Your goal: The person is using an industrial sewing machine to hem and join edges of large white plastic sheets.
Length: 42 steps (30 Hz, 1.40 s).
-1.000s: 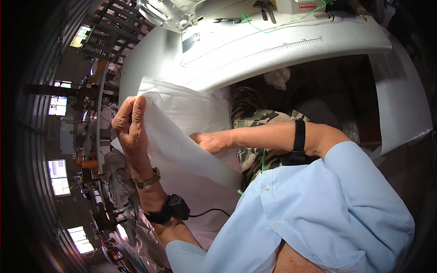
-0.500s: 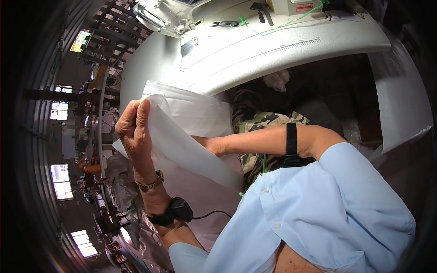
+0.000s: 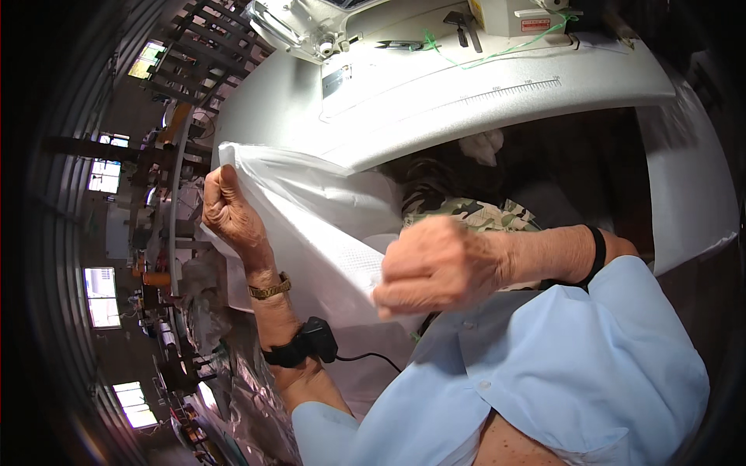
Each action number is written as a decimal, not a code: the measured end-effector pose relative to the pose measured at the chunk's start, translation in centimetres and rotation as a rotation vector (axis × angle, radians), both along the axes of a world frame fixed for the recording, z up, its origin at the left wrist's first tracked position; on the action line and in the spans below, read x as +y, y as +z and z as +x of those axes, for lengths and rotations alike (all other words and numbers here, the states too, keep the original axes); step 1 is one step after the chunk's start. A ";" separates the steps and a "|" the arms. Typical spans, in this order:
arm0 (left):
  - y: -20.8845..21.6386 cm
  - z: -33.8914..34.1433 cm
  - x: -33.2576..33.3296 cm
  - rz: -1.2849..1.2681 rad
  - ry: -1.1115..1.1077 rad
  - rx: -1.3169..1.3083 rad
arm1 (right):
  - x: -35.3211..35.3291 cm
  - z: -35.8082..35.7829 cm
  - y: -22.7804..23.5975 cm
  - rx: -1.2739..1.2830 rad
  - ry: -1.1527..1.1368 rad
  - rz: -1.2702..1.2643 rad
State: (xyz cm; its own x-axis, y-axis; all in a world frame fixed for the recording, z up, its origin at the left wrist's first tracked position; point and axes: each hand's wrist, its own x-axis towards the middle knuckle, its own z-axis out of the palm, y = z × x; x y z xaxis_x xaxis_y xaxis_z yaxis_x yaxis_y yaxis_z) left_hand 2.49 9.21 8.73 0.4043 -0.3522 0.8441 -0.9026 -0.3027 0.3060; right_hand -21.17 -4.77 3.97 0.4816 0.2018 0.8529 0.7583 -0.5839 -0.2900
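White, thin fabric (image 3: 311, 225) hangs over the near left edge of the sewing table and down across my lap. My left hand (image 3: 231, 211), closed, pinches the fabric's upper left corner just off the table edge. In front of my chest, my right hand (image 3: 431, 268) is closed too and grips the fabric's lower edge, slightly smeared by motion. The cloth is pulled taut on a slant between both hands, with a fine textured band near the right one. My right fingertips are partly hidden.
The pale sewing table (image 3: 404, 116) with a printed ruler scale lies ahead. On it are a sewing machine head (image 3: 311, 35), thread snips (image 3: 400, 45), a dark tool (image 3: 462, 29) and green thread (image 3: 497, 56). Another white sheet (image 3: 688, 179) hangs at the right.
My right hand has come out from behind the fabric, up and toward my chest, now gripping its edge. The fabric has stretched out straighter between both hands. My left hand keeps its pinch.
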 end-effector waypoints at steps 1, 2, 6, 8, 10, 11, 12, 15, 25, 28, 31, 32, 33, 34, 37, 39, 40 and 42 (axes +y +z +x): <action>-0.2 0.0 -0.3 -0.056 -0.088 0.148 | 0.1 0.0 -0.2 0.001 -0.008 0.005; -0.3 -0.1 -0.6 -0.111 -0.174 0.297 | 0.4 0.3 -0.7 0.134 0.194 0.145; -0.1 -1.6 -0.7 -0.079 -0.320 0.416 | -0.3 2.3 -1.5 0.961 0.607 1.011; 0.0 -1.8 -0.9 -0.060 -0.332 0.396 | -0.6 3.8 -1.5 0.915 0.508 1.121; 0.1 -2.2 -1.2 -0.031 -0.374 0.436 | -0.5 4.6 -1.2 0.891 0.466 1.137; 0.1 -2.4 -1.3 -0.024 -0.371 0.454 | -0.4 5.2 -1.2 0.850 0.462 1.083; 0.2 -2.5 -1.2 -0.020 -0.373 0.455 | -0.4 5.7 -1.3 0.810 0.456 1.030; 0.3 -2.6 -1.3 0.013 -0.368 0.444 | -0.6 7.5 -3.6 0.586 0.193 0.862; -0.3 -2.5 -1.8 0.026 -0.354 0.405 | -1.0 5.0 -1.3 0.646 0.485 1.154; 0.1 -2.5 -1.0 0.063 -0.367 0.366 | -0.4 4.2 -0.5 0.777 0.591 1.215; 0.1 -2.7 -1.1 0.059 -0.378 0.385 | -0.3 3.4 0.6 0.818 0.465 1.087; 0.1 -2.8 -1.0 0.059 -0.380 0.385 | -0.2 3.2 0.8 0.799 0.369 0.994; 0.3 -2.8 -0.9 0.065 -0.365 0.388 | 0.0 3.2 1.0 0.788 0.279 0.879; 0.3 -2.8 -1.0 0.071 -0.358 0.392 | -0.3 3.1 0.9 0.784 0.271 0.879; 0.9 -2.8 -0.2 0.023 -0.402 0.503 | -0.9 3.6 0.1 0.704 0.101 0.766; 1.3 -3.0 0.0 0.030 -0.434 0.526 | -2.5 4.8 -1.4 0.682 -0.006 0.711; 1.3 -2.9 0.0 0.039 -0.460 0.556 | -3.1 5.5 -2.1 0.659 -0.052 0.680; 1.5 -2.7 0.6 0.079 -0.452 0.512 | -3.8 7.0 -2.9 0.615 -0.072 0.657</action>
State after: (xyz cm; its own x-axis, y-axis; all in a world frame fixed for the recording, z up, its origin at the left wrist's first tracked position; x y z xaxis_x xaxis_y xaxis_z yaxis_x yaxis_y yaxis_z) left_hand -0.16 9.80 10.28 0.5442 -0.6327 0.5509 -0.6933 0.0306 0.7200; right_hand -14.18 -8.55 1.05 0.8832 -0.2837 0.3735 0.3274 -0.1973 -0.9241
